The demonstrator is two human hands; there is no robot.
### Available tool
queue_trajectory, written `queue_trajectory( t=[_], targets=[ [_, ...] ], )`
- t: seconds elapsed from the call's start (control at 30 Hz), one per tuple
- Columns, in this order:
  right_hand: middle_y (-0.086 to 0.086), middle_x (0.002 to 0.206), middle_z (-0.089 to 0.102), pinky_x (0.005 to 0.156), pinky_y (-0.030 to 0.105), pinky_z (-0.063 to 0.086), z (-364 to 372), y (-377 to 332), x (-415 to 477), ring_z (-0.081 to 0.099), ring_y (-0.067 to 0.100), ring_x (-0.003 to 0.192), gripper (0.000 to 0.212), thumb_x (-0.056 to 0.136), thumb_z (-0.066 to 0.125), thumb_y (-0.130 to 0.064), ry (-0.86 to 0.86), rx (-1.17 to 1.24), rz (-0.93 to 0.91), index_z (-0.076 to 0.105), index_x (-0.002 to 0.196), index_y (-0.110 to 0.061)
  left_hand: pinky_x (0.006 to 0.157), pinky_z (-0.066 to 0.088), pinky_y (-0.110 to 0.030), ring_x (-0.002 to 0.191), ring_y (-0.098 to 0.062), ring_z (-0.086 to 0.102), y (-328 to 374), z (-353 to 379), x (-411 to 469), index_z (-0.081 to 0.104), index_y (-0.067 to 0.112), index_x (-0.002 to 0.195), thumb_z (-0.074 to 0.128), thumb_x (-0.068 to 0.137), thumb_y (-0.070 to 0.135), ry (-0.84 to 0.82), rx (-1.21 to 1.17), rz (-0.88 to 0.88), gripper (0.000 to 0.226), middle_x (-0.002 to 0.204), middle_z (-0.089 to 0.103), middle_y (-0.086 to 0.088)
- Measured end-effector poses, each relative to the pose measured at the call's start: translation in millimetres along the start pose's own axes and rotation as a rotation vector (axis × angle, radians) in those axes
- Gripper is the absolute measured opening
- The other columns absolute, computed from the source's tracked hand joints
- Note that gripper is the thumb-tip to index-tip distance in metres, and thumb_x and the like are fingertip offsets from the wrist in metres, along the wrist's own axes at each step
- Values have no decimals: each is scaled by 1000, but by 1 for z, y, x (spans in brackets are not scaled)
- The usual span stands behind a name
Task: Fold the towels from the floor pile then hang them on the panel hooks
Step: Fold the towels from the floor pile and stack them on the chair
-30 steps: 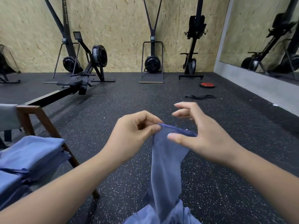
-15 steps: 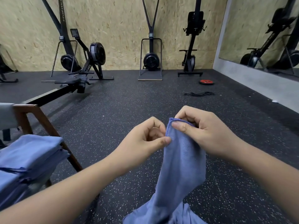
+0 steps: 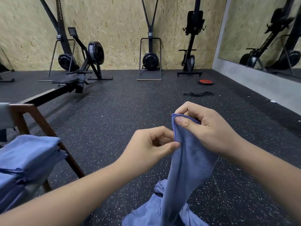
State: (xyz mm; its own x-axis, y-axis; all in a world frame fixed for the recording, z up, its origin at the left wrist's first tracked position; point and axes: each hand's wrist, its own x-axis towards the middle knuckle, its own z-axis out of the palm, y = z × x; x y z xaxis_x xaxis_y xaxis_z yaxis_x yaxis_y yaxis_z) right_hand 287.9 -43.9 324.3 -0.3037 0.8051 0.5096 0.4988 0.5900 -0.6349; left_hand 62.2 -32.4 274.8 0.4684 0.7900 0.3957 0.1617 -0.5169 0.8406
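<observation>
A blue towel [image 3: 187,168] hangs in front of me, its lower end trailing into the crumpled blue pile [image 3: 151,212] on the floor. My right hand [image 3: 206,128] pinches the towel's top corner between thumb and curled fingers. My left hand [image 3: 151,147] sits just left of it and pinches the towel's side edge a little lower with thumb and forefinger. A stack of folded blue towels [image 3: 27,157] lies on a seat at the left. No panel or hooks are in view.
A wooden chair frame [image 3: 40,121] stands left beside the stack. Rowing and ski machines [image 3: 88,62] line the far chipboard wall. A red weight plate [image 3: 205,82] and a black band [image 3: 198,94] lie on the speckled rubber floor. A mirror covers the right wall.
My right hand went from open fingers above the towel's top edge to a closed pinch on its corner. My left hand slid down the side edge, and the towel spread wider.
</observation>
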Motion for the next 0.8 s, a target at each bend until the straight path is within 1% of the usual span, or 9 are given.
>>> queue_trajectory(
  t=[0.1,0.2,0.3,0.37,0.43,0.53,0.6,0.7,0.8],
  targets=[
    [6,79,63,76,44,47,-1,-1,-1,57,30,78,5,106,67,-21,14,17,-15,70,102,-22,77,55,-33,81,-6,69,-2,-2,2,77,20,89,81,96,25,-19,263,155,10,86,75,11],
    [7,81,64,77,45,47,-4,-2,-2,58,30,79,5,106,66,-22,29,15,-22,70,103,-22,79,53,-33,85,-13,67,-2,-2,3,72,18,82,79,98,25,-108,335,228,19,91,67,10],
    [1,79,63,74,35,45,-10,-1,-2,56,22,76,5,105,66,-21,56,3,-16,70,102,-21,70,45,-21,74,-11,60,-7,2,1,60,30,77,80,98,25,-172,359,222,29,86,58,12],
    [2,79,63,73,35,44,-16,1,-1,56,25,77,5,105,66,-23,73,-18,-3,70,102,-21,65,40,-18,67,-8,55,-13,3,-1,56,32,78,82,96,26,-174,385,181,32,79,56,11],
    [4,80,64,75,37,44,-21,4,-1,57,28,79,6,104,67,-27,97,-41,11,70,103,-22,61,40,-20,63,-3,51,-19,0,-3,59,28,78,84,93,25,-149,360,67,30,72,60,8],
    [4,85,68,75,26,43,-28,7,-4,60,25,82,12,103,66,-34,168,-62,40,71,102,-23,62,44,-23,64,-3,52,-26,-13,-6,66,24,80,87,90,19,-130,249,-64,24,69,64,12],
    [4,87,70,74,23,43,-31,10,-6,62,24,84,11,104,66,-33,220,-75,68,70,103,-23,63,46,-24,65,-4,54,-29,-25,-7,69,21,81,88,88,17,-104,211,-104,21,71,66,13],
    [0,87,70,74,21,43,-37,14,-8,60,14,80,8,106,66,-29,298,-103,90,70,102,-24,64,48,-27,67,-5,58,-34,-43,-9,71,23,83,89,88,18,-72,218,-131,19,74,70,11],
    [-5,84,69,70,13,41,-46,17,-8,56,2,75,10,106,65,-29,364,-136,113,68,102,-21,67,53,-39,73,-10,63,-37,-57,-9,73,23,87,90,87,18,-48,195,-154,18,81,74,1]
  ],
)
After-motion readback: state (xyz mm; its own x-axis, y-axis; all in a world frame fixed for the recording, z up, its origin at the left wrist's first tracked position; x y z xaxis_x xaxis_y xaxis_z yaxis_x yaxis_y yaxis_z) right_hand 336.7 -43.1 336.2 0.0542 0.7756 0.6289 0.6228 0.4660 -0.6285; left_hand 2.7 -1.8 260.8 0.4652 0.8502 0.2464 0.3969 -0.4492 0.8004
